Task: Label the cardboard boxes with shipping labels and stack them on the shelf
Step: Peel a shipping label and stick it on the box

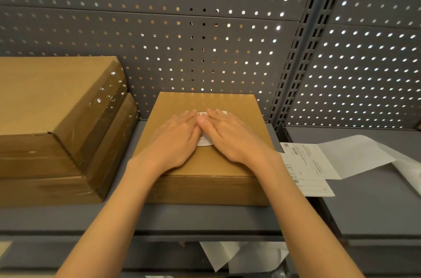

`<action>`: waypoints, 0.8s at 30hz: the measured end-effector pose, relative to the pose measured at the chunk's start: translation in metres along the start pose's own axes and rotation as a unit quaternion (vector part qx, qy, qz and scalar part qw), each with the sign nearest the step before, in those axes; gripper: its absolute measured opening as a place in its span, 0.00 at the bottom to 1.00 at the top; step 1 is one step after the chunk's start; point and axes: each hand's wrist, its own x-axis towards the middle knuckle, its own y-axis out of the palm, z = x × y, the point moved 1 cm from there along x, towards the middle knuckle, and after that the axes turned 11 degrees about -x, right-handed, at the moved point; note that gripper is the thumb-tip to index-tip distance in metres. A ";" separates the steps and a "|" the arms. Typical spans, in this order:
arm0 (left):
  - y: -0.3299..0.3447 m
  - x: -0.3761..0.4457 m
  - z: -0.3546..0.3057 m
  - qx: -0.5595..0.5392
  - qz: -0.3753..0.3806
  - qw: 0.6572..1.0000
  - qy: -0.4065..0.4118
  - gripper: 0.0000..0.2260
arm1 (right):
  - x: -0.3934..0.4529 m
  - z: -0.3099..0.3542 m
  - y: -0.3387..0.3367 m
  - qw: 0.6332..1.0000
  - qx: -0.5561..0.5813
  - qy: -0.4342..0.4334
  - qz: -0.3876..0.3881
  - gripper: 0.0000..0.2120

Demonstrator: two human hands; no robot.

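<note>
I am watching both hands lying flat on top of the cardboard box point(205, 138), which is sitting on the grey shelf point(205, 218) with its back edge against the perforated back panel point(159, 27) and its front face set back a little from the shelf's front edge. The left hand point(175, 138) is pressing down with fingers straight and held together, and the right hand point(230, 138) is doing the same beside it, its fingers also straight and close together; the two hands are touching along their inner sides, thumbs meeting near the middle of the box top. Under them the white shipping label point(204, 141) is lying on the box lid, mostly covered, with only a strip showing between the hands and a bit past the fingertips toward the back edge. Toward the shelf's left end, a stack of two larger boxes point(57, 132) wrapped in glossy tape is standing just beside the labelled box without touching it. On the neighbouring shelf section to the right, past the slotted upright point(303, 50), printed label sheets point(305, 163) and pale backing paper point(355, 154) are lying near its left edge. More loose white paper point(237, 255) is showing below the shelf's front edge.
</note>
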 end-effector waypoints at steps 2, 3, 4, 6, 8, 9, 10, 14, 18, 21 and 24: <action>-0.003 -0.001 0.003 0.007 -0.011 1.000 -0.011 0.21 | -0.001 -0.005 0.000 1.000 0.002 0.023 0.001 0.26; -0.004 -0.002 0.005 0.013 -0.015 1.000 -0.016 0.22 | -0.002 -0.009 0.000 0.999 0.009 0.040 -0.001 0.26; -0.006 -0.003 0.006 0.020 -0.017 0.999 -0.020 0.22 | -0.003 -0.013 0.000 0.998 0.013 0.053 -0.004 0.26; -0.010 -0.006 0.008 0.027 -0.019 0.999 -0.030 0.22 | -0.005 -0.020 0.000 0.997 0.014 0.070 -0.009 0.26; -0.013 -0.009 0.010 0.028 -0.023 0.999 -0.037 0.21 | -0.009 -0.027 -0.001 0.997 0.016 0.081 -0.013 0.26; -0.015 -0.011 0.011 0.028 -0.025 0.998 -0.041 0.21 | -0.010 -0.030 0.000 0.996 0.015 0.083 -0.015 0.25; -0.016 -0.012 0.012 0.029 -0.029 0.998 -0.044 0.21 | -0.011 -0.031 0.001 0.996 0.015 0.086 -0.016 0.25; -0.018 -0.018 0.008 0.038 -0.060 0.996 -0.051 0.20 | -0.014 -0.027 0.001 0.995 0.033 0.090 -0.039 0.26; -0.013 -0.026 -0.003 0.017 -0.099 0.995 -0.004 0.21 | -0.024 -0.008 -0.005 0.992 0.031 0.060 -0.111 0.26; -0.002 -0.030 -0.015 -0.007 -0.082 0.996 0.033 0.21 | -0.027 0.012 0.000 0.993 0.002 0.008 -0.116 0.25; 0.006 -0.032 -0.015 0.000 -0.052 0.998 0.030 0.21 | -0.027 0.020 0.009 0.995 -0.022 -0.003 -0.094 0.25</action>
